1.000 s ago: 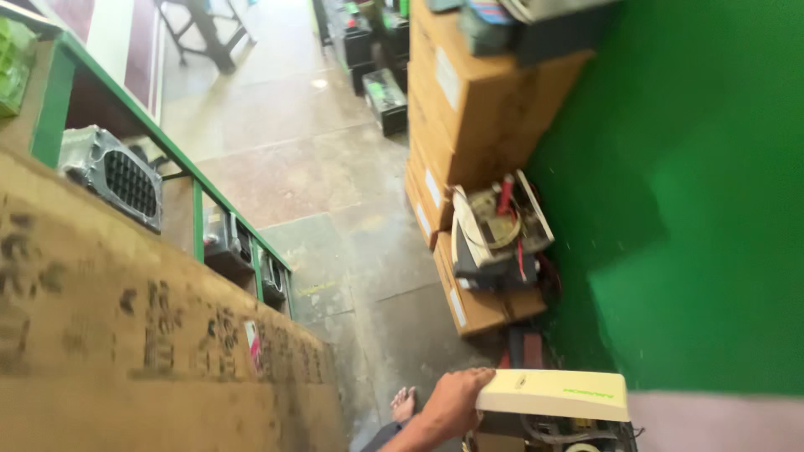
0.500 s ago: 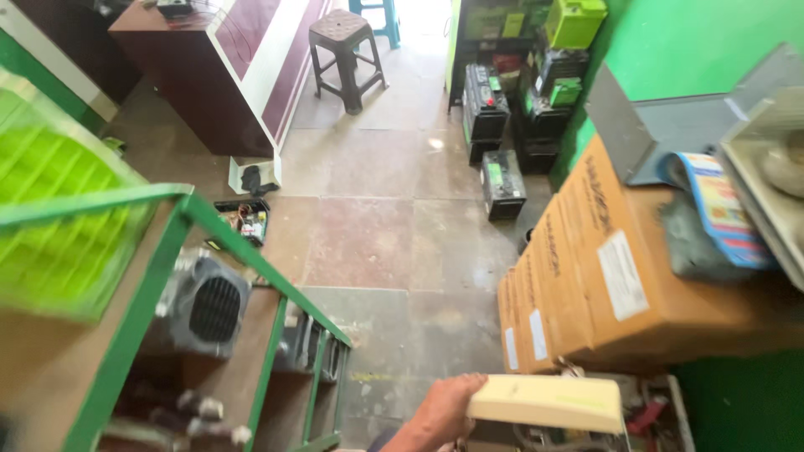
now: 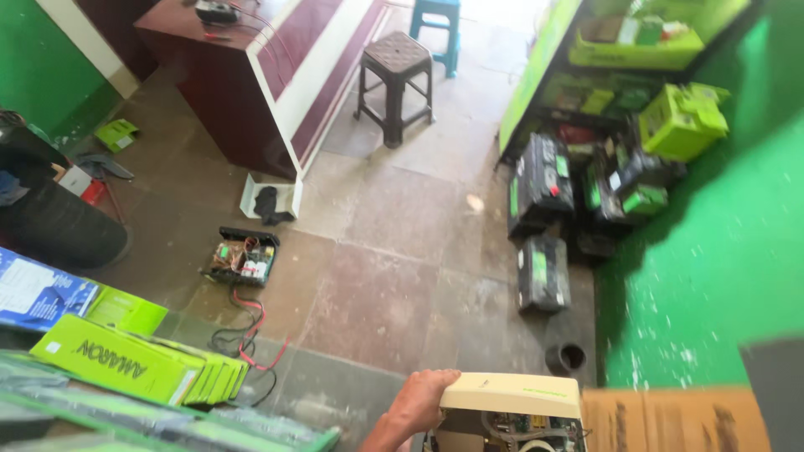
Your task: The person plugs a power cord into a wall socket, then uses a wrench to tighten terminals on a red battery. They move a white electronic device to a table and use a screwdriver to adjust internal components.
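Floor tiles now fill the view as the hand (image 3: 421, 403) at 6 o'clock keeps its grip clamped on the cream casing (image 3: 509, 393).

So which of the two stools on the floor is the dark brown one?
The nearer stool, standing on the tiled floor just right of the maroon counter. The other stool, behind it at the top of the view, is blue.
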